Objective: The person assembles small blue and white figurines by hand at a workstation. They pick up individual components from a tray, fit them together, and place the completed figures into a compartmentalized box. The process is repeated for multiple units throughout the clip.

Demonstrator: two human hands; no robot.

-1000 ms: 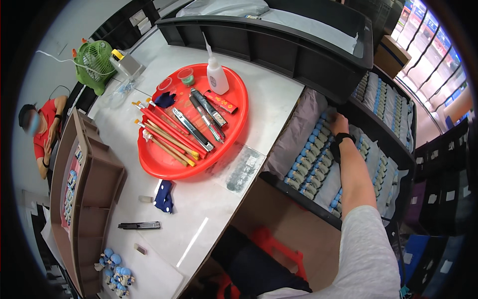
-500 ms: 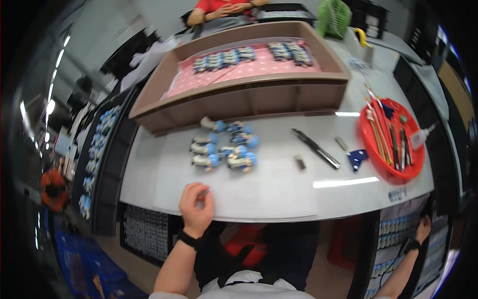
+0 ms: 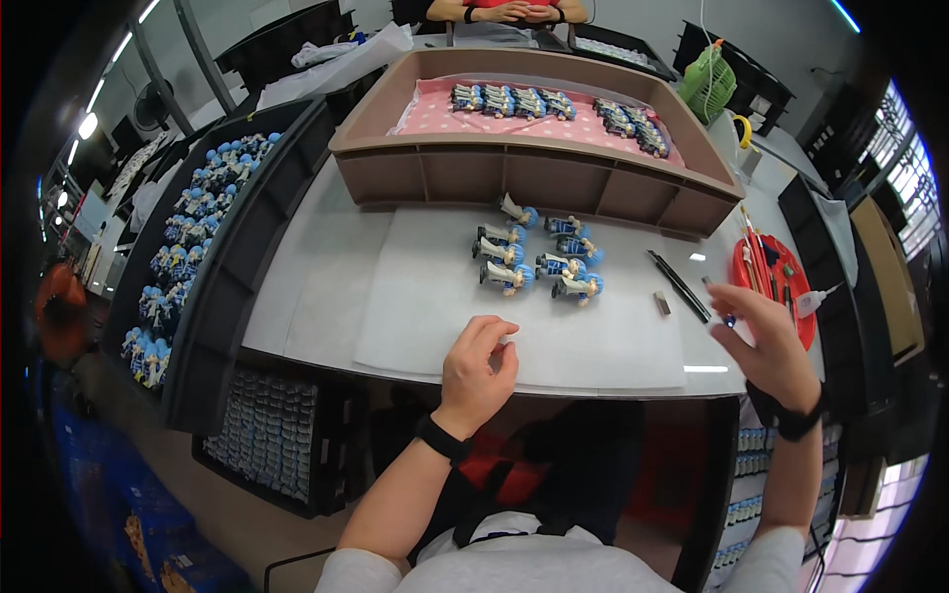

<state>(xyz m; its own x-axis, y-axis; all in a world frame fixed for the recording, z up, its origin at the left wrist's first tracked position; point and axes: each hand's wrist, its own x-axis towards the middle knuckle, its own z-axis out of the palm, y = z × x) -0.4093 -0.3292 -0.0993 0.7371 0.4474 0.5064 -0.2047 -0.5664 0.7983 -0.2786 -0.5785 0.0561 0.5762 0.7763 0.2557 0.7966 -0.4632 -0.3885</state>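
My left hand (image 3: 481,371) rests at the near edge of the white sheet (image 3: 425,326), its fingers curled toward the thumb. Nothing shows in the gap between them. Beyond it several small figurines (image 3: 504,277) with light-blue heads lie on their sides in two loose columns. Over the right part of the table my right hand (image 3: 766,336) is open, thumb and fingers apart, holding nothing that I can see. It partly covers a dark-blue piece (image 3: 729,320). Left of it lie dark slim tools like tweezers (image 3: 678,287) and a small grey block (image 3: 661,302).
A brown tray (image 3: 534,178) holds rows of figurines on pink dotted cloth. A red dish (image 3: 806,331) with brushes and a small bottle (image 3: 813,298) stands right. A black bin (image 3: 232,287) of figurines flanks the left. Opposite sits another person (image 3: 509,12) with hands joined.
My right hand has come up from the figurine trays below the table's right side to above the tabletop. My left hand stays curled at the near edge. The view has shifted.
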